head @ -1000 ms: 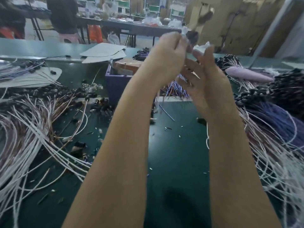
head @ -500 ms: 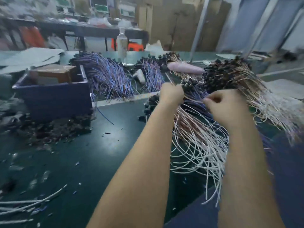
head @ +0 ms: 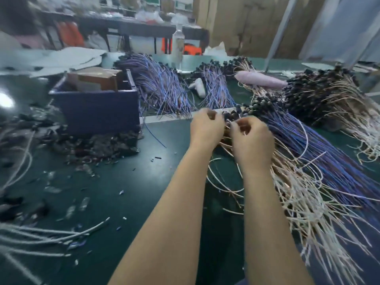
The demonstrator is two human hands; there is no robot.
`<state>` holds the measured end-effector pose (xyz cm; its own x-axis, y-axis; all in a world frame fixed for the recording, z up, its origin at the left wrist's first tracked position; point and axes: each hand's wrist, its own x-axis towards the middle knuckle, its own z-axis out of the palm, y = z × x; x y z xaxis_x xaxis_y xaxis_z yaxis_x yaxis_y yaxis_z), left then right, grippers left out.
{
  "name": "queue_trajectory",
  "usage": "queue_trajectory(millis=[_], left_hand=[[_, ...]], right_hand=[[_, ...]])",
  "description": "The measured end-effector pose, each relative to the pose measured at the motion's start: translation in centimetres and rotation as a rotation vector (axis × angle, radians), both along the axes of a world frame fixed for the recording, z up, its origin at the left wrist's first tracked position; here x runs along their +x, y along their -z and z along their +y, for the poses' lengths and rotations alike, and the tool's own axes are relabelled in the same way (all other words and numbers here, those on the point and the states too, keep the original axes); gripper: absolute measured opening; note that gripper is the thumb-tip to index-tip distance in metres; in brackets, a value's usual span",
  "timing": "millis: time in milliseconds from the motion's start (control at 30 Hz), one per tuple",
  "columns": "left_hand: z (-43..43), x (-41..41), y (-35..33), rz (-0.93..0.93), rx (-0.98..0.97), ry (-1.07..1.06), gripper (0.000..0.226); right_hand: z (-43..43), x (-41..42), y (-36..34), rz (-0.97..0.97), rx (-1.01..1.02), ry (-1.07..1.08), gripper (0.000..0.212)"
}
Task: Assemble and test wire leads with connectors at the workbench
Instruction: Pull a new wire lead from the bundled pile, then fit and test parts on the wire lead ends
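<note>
While left hand (head: 205, 126) and right hand (head: 249, 134) pinch wire leads (head: 292, 147), bare mat (head: 164, 182) lies open toward the bin (head: 96, 108).

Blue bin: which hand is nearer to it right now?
Left. The left hand is to the right of the blue bin, with a gap between them; the right hand is farther right, beyond the left hand.

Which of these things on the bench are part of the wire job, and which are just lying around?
Job: left hand, right hand, blue wires, pale wires, black connectors.
Lying about: blue bin, cardboard box in it, bottle, pink bundle, black scraps beside the bin.
</note>
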<state>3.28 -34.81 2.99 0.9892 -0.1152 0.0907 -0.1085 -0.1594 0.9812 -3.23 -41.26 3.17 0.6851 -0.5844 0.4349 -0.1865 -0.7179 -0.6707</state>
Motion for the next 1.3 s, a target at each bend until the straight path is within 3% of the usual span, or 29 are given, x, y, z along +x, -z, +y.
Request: queue_trajectory(millis=[100, 200, 367, 467, 633, 767, 900, 1000, 1067, 1133, 1200, 1300], left_hand=[[6.3, 0.8, -2.0, -0.082, -0.131, -0.161, 0.008], [13.0, 1.1, -2.8, -0.144, -0.221, -0.394, 0.008], [25.0, 1.1, -2.0, -0.072, -0.448, -0.683, 0.011], [30.3, 0.7, -1.5, 0.019, -0.579, -0.848, 0.011], [34.6, 0.2, -0.9, 0.087, -0.697, -0.964, 0.014], [35.0, 0.3, -0.8, 0.105, -0.704, -0.984, 0.028], [34.3, 0.4, -0.9, 0.091, -0.694, -0.989, 0.006], [33.5, 0.8, -0.6, 0.019, -0.441, -0.947, 0.017], [32.6, 1.1, -0.7, -0.001, -0.215, -0.861, 0.03], [31.3, 1.5, -1.2, -0.005, -0.091, -0.717, 0.034], [29.5, 1.6, -2.2, -0.054, -0.132, -0.541, 0.035], [26.5, 1.3, -3.7, -0.214, -0.162, -0.407, 0.031]], right_hand=[[6.1, 2.3, -0.8, 0.0, 0.073, -0.305, 0.016], [12.4, 4.1, -0.5, 0.155, 0.099, -0.593, 0.014], [23.5, 5.9, 1.0, 0.384, 0.046, -0.936, 0.021], [29.1, 7.1, 2.4, 0.442, -0.04, -0.988, 0.027], [34.8, 8.2, 4.8, 0.592, -0.29, -0.822, 0.036], [35.9, 8.8, 5.5, 0.444, -0.24, -0.703, 0.027], [35.4, 9.1, 4.6, 0.355, 0.124, -0.815, 0.022], [33.9, 8.4, 2.7, 0.071, 0.473, -0.851, 0.016], [32.4, 8.1, 1.2, -0.114, 0.593, -0.87, 0.017], [30.7, 8.0, -0.5, -0.25, 0.667, -0.914, 0.018], [28.6, 7.9, -1.8, -0.315, 0.738, -0.953, 0.017], [25.0, 7.7, -2.6, -0.311, 0.631, -0.924, 0.013]])
